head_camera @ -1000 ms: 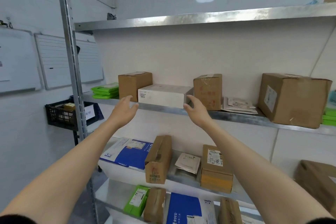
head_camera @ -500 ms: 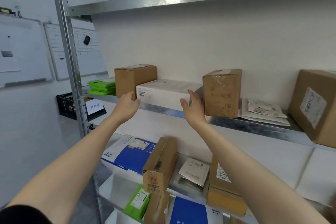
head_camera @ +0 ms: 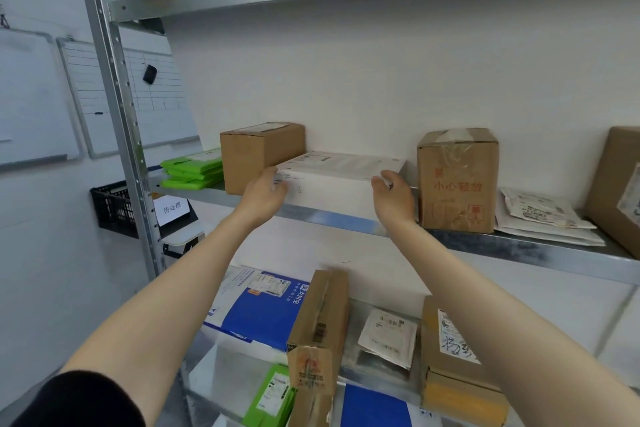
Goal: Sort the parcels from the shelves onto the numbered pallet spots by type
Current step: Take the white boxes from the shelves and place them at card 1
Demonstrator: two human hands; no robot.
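Observation:
A flat white box (head_camera: 337, 180) lies on the middle metal shelf (head_camera: 519, 246), between a brown carton (head_camera: 258, 154) on its left and a taped brown carton with red print (head_camera: 457, 180) on its right. My left hand (head_camera: 265, 198) grips the white box at its front left corner. My right hand (head_camera: 393, 199) grips its front right corner, fingers curled over the top edge. The box rests on the shelf.
Green mailers (head_camera: 192, 168) are stacked at the shelf's left end; white mailers (head_camera: 543, 215) and a big carton (head_camera: 620, 184) lie to the right. The shelf below holds a blue-white envelope (head_camera: 258, 305), brown cartons (head_camera: 320, 326) and a small pouch (head_camera: 388, 336). A black crate (head_camera: 114, 206) hangs left.
Both hands have reached further up and closed on the white box's front corners. The camera has come closer to the shelf.

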